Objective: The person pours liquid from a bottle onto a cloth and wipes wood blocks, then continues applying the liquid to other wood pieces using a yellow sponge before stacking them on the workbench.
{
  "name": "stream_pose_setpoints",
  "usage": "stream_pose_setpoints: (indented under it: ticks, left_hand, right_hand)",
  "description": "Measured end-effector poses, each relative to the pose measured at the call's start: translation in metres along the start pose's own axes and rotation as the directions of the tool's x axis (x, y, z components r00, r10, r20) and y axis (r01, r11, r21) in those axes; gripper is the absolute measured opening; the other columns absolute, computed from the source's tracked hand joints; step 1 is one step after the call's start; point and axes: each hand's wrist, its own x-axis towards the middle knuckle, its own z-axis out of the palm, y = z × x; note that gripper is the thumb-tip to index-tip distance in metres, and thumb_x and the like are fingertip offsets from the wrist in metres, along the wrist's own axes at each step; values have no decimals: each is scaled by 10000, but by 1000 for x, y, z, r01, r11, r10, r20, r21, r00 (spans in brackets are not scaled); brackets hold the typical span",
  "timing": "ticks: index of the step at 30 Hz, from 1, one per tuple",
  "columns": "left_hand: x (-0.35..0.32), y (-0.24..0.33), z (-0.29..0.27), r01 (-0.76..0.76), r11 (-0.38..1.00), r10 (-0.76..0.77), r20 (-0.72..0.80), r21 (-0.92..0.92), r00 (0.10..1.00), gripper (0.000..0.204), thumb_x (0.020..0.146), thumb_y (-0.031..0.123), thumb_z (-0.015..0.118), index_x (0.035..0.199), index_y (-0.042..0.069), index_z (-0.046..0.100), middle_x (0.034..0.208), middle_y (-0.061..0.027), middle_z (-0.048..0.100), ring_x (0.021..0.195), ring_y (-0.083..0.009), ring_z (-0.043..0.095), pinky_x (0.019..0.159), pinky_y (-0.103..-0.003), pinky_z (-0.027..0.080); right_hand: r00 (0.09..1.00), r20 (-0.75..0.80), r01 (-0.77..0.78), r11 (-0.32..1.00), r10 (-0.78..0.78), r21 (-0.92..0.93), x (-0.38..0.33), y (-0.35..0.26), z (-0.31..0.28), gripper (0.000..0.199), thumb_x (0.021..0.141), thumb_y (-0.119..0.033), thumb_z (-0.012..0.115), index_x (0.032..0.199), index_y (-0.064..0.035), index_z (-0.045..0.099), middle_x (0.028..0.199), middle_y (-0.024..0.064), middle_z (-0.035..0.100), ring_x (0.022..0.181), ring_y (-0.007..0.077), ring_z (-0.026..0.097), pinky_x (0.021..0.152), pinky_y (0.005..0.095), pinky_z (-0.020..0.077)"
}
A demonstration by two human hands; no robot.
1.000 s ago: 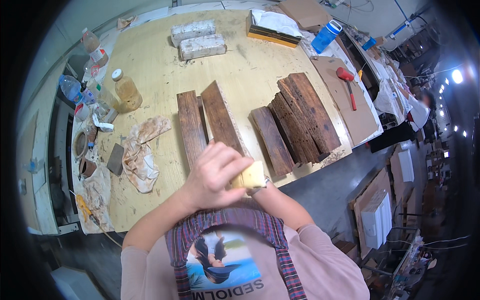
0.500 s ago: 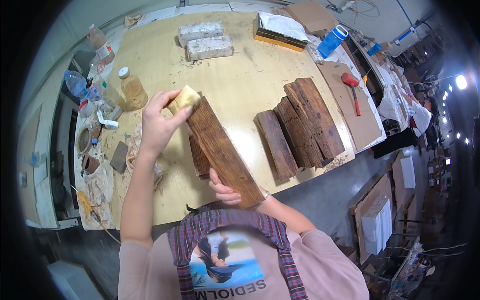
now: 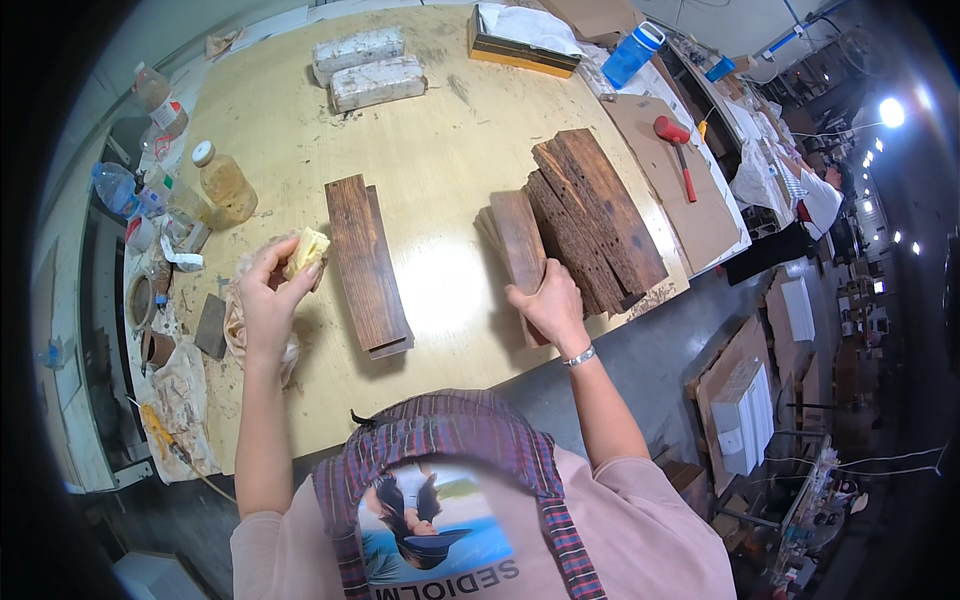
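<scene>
Head view: toward the near edge of the table (image 3: pixel 270 130), a dark board (image 3: pixel 519 232) is being clasped by the half-closed right hand (image 3: pixel 548 305); toward the left edge, a yellow sponge (image 3: pixel 307 252) is being pinched by the barely open left hand (image 3: pixel 270 297)

At the lower middle, we see a line of dark capital letters (image 3: pixel 450 583), upside down, on the pink T-shirt (image 3: pixel 625 535); upper left, a plastic bottle's label (image 3: pixel 168 114) is too small to read.
</scene>
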Motion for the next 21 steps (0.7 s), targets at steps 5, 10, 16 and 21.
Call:
stream_pose_setpoints:
  ticks: [5, 10, 16, 21]
  left_hand:
    - [-12, 4, -1, 71, 996, -71, 12, -52, 997, 363, 835, 22, 682, 1183, -65, 624, 982, -57, 661, 826, -102, 613, 747, -235, 505]
    - [-17, 6, 0, 85, 992, -87, -24, -88, 996, 359, 843, 21, 672, 1188, -64, 623, 987, -53, 655, 817, -94, 593, 758, -234, 490]
    - [-31, -1, -15, 79, 990, -86, -56, -115, 995, 356, 851, 14, 667, 1195, -68, 620, 1012, -66, 656, 842, -99, 601, 761, -232, 490]
    - [-45, -7, -24, 113, 985, -126, -99, -130, 987, 364, 835, 19, 684, 1185, -67, 625, 1019, -74, 660, 868, -106, 607, 770, -239, 494]
  right_hand:
    - [867, -356, 328, 937, -348, -116, -12, -6, 23, 515, 743, -250, 771, 1108, 47, 563, 1098, 214, 549, 1091, 374, 510, 905, 447, 468]
    - [939, -89, 343, 896, -331, 282, -20, -79, 52, 524, 746, -402, 801, 1050, -17, 616, 966, 119, 630, 954, 279, 609, 756, 405, 514]
    - [899, 48, 428, 896, -435, 115, -12, -161, 74, 885, 667, -508, 793, 1270, 42, 450, 1139, 240, 577, 1035, 347, 617, 834, 431, 521]
    - [944, 117, 261, 916, -308, 303, 8, -148, 69, 597, 711, -294, 739, 1150, 50, 526, 1009, 224, 668, 940, 336, 674, 837, 402, 535]
